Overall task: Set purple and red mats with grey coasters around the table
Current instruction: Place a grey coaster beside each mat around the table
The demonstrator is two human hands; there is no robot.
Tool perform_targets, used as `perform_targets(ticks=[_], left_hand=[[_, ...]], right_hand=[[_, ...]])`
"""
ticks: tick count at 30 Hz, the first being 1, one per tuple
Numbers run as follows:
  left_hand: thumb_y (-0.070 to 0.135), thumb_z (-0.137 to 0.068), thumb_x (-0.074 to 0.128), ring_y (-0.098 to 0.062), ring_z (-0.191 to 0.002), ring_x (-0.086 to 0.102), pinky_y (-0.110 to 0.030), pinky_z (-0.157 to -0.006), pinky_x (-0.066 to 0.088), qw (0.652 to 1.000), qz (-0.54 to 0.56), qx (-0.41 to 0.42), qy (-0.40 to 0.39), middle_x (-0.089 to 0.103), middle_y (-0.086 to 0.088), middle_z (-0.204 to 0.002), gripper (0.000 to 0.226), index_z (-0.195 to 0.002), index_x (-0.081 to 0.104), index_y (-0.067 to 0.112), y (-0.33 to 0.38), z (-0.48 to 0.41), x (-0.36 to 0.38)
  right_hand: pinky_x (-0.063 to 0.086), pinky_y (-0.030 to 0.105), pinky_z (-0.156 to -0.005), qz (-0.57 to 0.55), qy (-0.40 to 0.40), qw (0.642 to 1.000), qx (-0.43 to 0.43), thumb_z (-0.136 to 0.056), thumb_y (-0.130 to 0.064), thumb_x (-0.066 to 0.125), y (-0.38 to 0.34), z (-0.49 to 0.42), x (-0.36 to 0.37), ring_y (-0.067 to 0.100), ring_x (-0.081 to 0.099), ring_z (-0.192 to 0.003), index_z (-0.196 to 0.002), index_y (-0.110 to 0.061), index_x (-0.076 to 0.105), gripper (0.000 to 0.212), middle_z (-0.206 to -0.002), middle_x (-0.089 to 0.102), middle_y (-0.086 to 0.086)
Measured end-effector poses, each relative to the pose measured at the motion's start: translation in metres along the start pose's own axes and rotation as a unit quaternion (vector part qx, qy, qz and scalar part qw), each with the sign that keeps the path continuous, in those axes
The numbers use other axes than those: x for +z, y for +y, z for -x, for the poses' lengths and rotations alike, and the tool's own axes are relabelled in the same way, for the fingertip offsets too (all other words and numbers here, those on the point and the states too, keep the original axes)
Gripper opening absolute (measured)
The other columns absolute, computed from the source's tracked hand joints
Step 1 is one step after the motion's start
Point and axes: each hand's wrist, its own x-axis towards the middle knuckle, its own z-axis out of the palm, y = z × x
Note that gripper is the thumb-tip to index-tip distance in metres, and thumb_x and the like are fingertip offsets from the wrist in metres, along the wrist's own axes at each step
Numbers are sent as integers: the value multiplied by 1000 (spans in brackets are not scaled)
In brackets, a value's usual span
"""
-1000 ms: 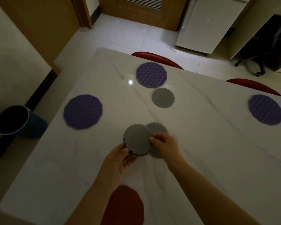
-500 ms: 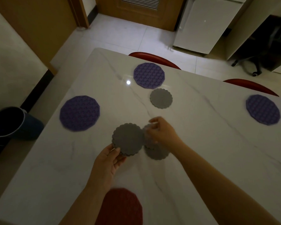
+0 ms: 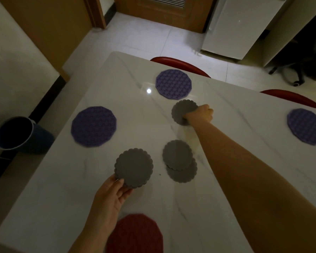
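My left hand [image 3: 109,194] holds a small stack of scalloped grey coasters [image 3: 133,168] by its near edge, just above the white marble table [image 3: 235,143]. My right hand [image 3: 199,115] is stretched far forward, its fingers curled on the right edge of a single grey coaster [image 3: 182,110] that lies below the far purple mat [image 3: 173,84]. Two more grey coasters [image 3: 177,156] lie overlapped in the table's middle. Other purple mats lie at the left [image 3: 93,126] and the right [image 3: 306,126]. A red mat [image 3: 135,234] lies at the near edge.
Two red chair backs [image 3: 181,65] show behind the table's far edge. A dark bucket [image 3: 13,133] stands on the floor to the left. A white cabinet [image 3: 239,26] and a wooden door stand beyond.
My right hand left the overlapped coasters in the middle and reached forward to the far grey coaster. My left hand moved its stack slightly left and nearer.
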Motion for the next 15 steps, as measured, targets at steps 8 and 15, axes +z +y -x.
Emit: perform_targets(ticks=[8,15], left_hand=[[3,-95,46,-19,-83,73,-27,-67,58,1000,-15,-20,-15,77,-4,-90,22,-107,62,12,6,0,17],[7,-96,47,-20,-92,72,-22,-69,57,996,-49,-22,-69,76,-8,-99,23,-111,62,15,3,13,36]], right_hand=[[49,20,-64,-320,-57,943,-76,-90,-19,56,47,89,-42,10,59,-78,-111,-16,49,23,-87,56,-7],[57,25,-67,-311,-219,918,-111,-86,-17,64,82,178,-38,14,67,-76,-92,-20,60,8,-85,70,1]])
